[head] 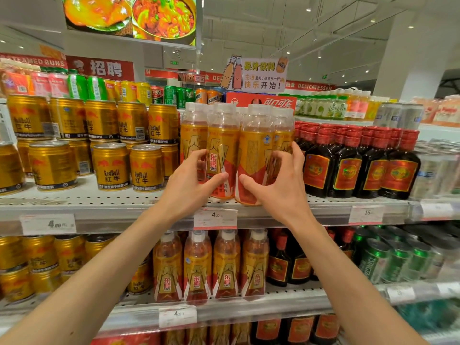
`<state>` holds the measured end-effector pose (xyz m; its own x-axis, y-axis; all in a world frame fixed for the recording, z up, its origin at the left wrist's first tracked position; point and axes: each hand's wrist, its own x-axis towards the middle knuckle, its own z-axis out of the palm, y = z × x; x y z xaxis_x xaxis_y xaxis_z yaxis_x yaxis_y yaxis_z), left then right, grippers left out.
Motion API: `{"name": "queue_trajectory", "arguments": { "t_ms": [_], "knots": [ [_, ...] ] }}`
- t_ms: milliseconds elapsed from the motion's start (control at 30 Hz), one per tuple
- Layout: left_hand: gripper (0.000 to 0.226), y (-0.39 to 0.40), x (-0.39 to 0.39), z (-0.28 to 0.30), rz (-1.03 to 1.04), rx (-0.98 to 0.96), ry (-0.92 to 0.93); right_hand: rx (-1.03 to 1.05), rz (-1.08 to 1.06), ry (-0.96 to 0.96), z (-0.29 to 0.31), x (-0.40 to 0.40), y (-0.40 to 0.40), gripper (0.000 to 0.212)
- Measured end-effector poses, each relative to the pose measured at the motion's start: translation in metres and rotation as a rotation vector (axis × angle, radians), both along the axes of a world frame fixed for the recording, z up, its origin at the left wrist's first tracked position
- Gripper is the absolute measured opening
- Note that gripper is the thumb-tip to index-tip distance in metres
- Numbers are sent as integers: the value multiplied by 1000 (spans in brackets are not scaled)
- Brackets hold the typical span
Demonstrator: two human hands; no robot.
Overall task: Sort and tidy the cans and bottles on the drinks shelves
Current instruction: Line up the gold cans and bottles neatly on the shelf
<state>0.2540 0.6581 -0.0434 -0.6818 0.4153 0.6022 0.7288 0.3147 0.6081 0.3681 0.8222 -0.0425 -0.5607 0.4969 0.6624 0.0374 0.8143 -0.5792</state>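
Gold cans (pixel 112 168) are standing in stacked rows at nine o'clock on the upper shelf (pixel 124 207). At the centre, orange bottles (pixel 194 135) with clear caps are holding amber drink. The left hand (pixel 191 185) is curling its grip around one front bottle (pixel 221 158), thumb across the label. The right hand (pixel 278 185) is wrapping its grip around the neighbouring bottle (pixel 254 160), fingers reaching behind it. Both forearms are reaching up from six o'clock. Dark bottles (pixel 348 165) with red caps are standing at three o'clock.

Gold cans (pixel 112 168): "RedBull". Shelf tag (pixel 215 217): "4.20". Red banner (pixel 312 87): "DELICATESSEN". Left banner (pixel 33 61): "STEAMED BUNS".
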Motion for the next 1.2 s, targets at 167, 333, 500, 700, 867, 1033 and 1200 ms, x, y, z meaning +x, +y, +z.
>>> {"name": "queue_trajectory", "arguments": {
  "t_ms": [167, 333, 500, 700, 867, 1033, 1200],
  "knots": [
    [81, 11, -2, 1, -10, -32, -2, -10, 39, -20, 0, 0, 6, 88],
    [86, 15, -8, 0, 26, -60, 10, 3, 16, 42, -10, -5, 2, 95],
    [86, 15, -10, -1, 59, -114, 41, 2, 14, 17, -16, -3, 1, 101],
    [96, 18, -16, -2, 4, -108, -17, -17, 17, 5, -16, -1, 0, 100],
    [68, 6, -6, -2, -54, -92, -37, -77, 71, -52, -12, 13, 0, 92],
    [43, -18, 20, -13, -41, 82, -11, -174, 156, -78, -20, 42, 5, 69],
    [30, -51, 59, -40, -61, 209, -124, -331, 292, 61, -50, 78, -3, 51]
  ]
}}
